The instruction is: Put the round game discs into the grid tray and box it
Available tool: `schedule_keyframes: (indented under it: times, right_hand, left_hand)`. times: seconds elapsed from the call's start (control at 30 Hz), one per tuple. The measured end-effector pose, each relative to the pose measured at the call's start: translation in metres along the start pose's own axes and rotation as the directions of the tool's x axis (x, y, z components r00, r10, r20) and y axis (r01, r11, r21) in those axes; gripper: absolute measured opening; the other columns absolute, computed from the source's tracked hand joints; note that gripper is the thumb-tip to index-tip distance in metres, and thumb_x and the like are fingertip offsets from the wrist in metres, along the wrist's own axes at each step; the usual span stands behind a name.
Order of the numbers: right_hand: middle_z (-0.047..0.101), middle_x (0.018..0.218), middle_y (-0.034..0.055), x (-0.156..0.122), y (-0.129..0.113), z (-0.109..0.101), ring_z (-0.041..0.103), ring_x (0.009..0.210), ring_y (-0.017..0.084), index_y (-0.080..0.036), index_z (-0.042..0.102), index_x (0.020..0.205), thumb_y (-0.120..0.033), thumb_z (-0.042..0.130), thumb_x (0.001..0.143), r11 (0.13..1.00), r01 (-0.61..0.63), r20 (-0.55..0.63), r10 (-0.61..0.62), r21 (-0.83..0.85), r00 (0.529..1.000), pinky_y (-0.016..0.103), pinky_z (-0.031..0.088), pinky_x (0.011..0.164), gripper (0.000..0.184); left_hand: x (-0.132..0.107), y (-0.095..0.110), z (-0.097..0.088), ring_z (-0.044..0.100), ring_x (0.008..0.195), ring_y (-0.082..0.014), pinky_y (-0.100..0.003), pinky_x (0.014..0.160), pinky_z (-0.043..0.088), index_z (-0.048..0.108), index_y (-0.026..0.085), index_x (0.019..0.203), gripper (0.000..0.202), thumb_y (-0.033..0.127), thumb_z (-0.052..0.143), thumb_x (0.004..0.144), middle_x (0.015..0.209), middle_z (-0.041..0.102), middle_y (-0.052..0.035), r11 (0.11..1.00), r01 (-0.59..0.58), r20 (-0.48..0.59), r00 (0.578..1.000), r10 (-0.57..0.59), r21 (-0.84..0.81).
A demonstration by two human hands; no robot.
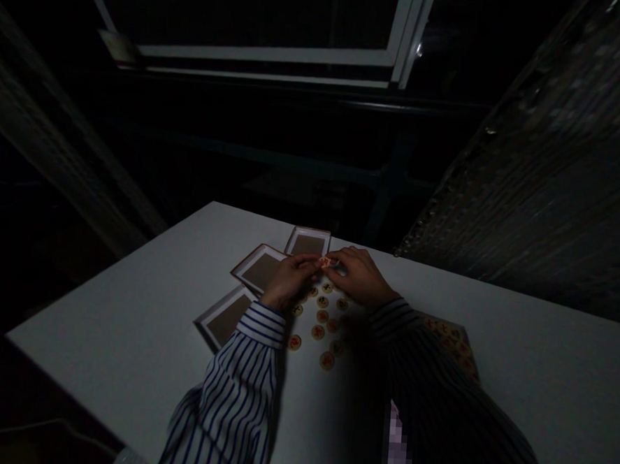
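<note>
A round xiangqi piece (325,262) with a red character is held up between my two hands. My left hand (293,278) pinches its left side with thumb and fingertips. From the right, my right hand (360,276) has its thumb and fingers closed at the piece's other edge. Beneath and in front of the hands, several loose round pieces (318,332) lie on the white table (142,306), some marked in red, some in black. My forearms and striped sleeves hide part of the table.
Three shallow open boxes stand left of and behind the pieces: a near box (223,318), a middle box (259,267) and a far box (308,242). Beside my right forearm lies a partly hidden box (453,342) patterned with chess pieces. A beaded curtain (548,204) hangs at the right.
</note>
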State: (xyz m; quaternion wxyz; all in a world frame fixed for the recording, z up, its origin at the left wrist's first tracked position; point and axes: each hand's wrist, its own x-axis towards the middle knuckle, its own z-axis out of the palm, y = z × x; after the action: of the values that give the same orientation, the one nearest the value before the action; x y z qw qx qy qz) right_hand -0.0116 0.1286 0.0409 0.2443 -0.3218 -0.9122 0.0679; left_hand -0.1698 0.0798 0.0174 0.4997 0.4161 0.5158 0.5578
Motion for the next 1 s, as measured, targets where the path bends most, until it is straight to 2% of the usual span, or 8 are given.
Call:
schedule_keyframes:
  times: [0.13,0.37,0.6,0.83,1.0]
  right_hand:
    - [0.065,0.092,0.0045,0.001,-0.001,-0.001,0.053,0.089,0.018,-0.018,0.061,0.102,-0.032,0.053,0.08,1.0,0.02,-0.014,-0.02,-0.008,1.0,0.031,0.031,0.082,0.027]
    - [0.065,0.095,0.0052,0.0,-0.004,-0.009,0.054,0.09,0.019,-0.019,0.06,0.105,-0.033,0.053,0.081,1.0,0.017,0.0,-0.017,-0.012,1.0,0.032,0.032,0.082,0.029]
    - [0.064,0.096,0.0054,-0.005,-0.004,-0.025,0.053,0.092,0.019,-0.018,0.058,0.11,-0.032,0.053,0.08,0.999,-0.002,-0.002,0.002,-0.047,1.0,0.032,0.032,0.082,0.034]
    - [0.063,0.093,0.0056,-0.019,-0.001,-0.048,0.053,0.088,0.018,-0.017,0.058,0.11,-0.032,0.052,0.081,0.995,0.006,-0.005,-0.006,-0.103,1.0,0.031,0.032,0.079,0.034]
    - [0.064,0.095,0.0063,-0.031,0.002,-0.059,0.053,0.088,0.019,-0.017,0.058,0.109,-0.031,0.051,0.081,0.994,-0.008,-0.012,0.007,-0.106,1.0,0.032,0.033,0.079,0.032]
  left_hand:
    - [0.0,0.002,0.0,0.051,0.057,-0.0077,-0.02,0.055,0.04,0.066,0.014,0.086,0.033,0.033,0.07,0.06,0.075,0.066,-0.0032,0.999,-0.035,-0.007,0.999,0.035,0.01]
    - [-0.003,0.009,0.002,0.053,0.06,-0.009,-0.022,0.06,0.042,0.066,0.014,0.086,0.026,0.028,0.069,0.064,0.077,0.067,-0.0029,0.998,-0.055,-0.014,0.998,0.055,0.027]
    - [-0.007,0.016,0.005,0.053,0.059,-0.0081,-0.022,0.061,0.042,0.066,0.014,0.088,0.03,0.029,0.07,0.062,0.08,0.068,-0.0029,0.999,-0.047,0.0,0.999,0.047,-0.006]
    - [-0.017,0.031,0.011,0.058,0.068,-0.012,-0.024,0.064,0.043,0.066,0.014,0.089,0.028,0.029,0.067,0.065,0.088,0.069,-0.0056,0.994,-0.054,-0.019,0.998,0.056,0.09]
    - [-0.022,0.029,0.015,0.057,0.064,-0.0106,-0.023,0.064,0.043,0.066,0.014,0.089,0.031,0.031,0.069,0.064,0.086,0.069,-0.0049,0.994,-0.07,0.001,0.998,0.07,0.087]
